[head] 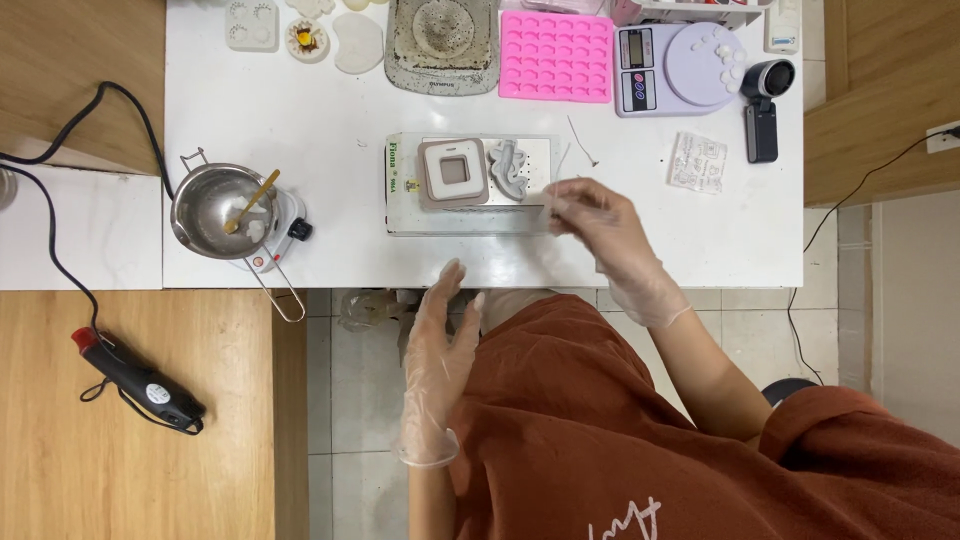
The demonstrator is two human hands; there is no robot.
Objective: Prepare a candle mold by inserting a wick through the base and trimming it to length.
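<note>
1. While we look down from the head cam, our right hand [600, 225] sits over the counter [330, 120], gloved, fingers pinched on a small pale bit [553, 207] at the right end of the tray [400, 215]; what the bit is, we can't tell.
2. Our left hand [440, 350], also gloved, hangs flat and open below the counter edge, holding nothing, fingertips just at the edge.
3. On the tray: a square mould [453, 172] w/ a pale centre, and just beside it to the right a grey curvy mould [509, 168].
4. Left of the tray, near the edge: a steel pot [212, 205] on a small heater [285, 235], w/ a wooden stick [252, 200] leaning in it.
5. Back row: a pink mould [556, 56] w/ many small cells, a lilac scale [678, 66] to its right, a grubby grey dish [443, 42] to its left.
6. A black camera [765, 105] lies right of the scale; a thin wick [583, 142] lies between tray and pink mould.
7. Off the counter, on the wood surface at left, a black heat gun [140, 380] w/ its cord.
</note>
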